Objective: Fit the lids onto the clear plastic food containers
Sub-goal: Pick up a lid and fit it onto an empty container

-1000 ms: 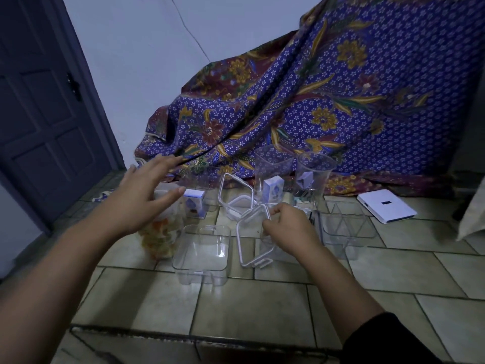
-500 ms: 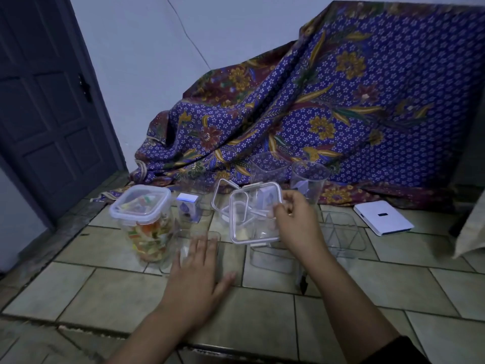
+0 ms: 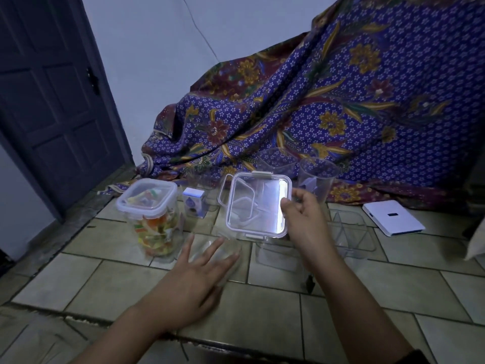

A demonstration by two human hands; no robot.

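Observation:
My right hand [image 3: 301,219] pinches the right edge of a square clear lid [image 3: 258,204] with clip tabs, held tilted in the air above the tiled floor. My left hand [image 3: 202,269] lies with fingers spread over a low clear container [image 3: 231,248] on the floor, its rim partly hidden by the fingers. A tall lidded container [image 3: 151,214] full of colourful pieces stands to the left. Another loose lid [image 3: 225,190] shows behind the held one. An empty clear container [image 3: 278,256] sits under my right hand, and a divided clear container [image 3: 351,232] lies to the right.
Two tall clear cups [image 3: 316,179] stand against a draped purple flowered cloth [image 3: 341,101]. A small blue-white box [image 3: 194,202] sits beside the lidded container. A white flat device [image 3: 392,218] lies at right. A dark door [image 3: 52,88] is at left.
My right hand has lifted the square lid off the floor and turned it flatter. My left hand left the lidded container and came down over the low clear container.

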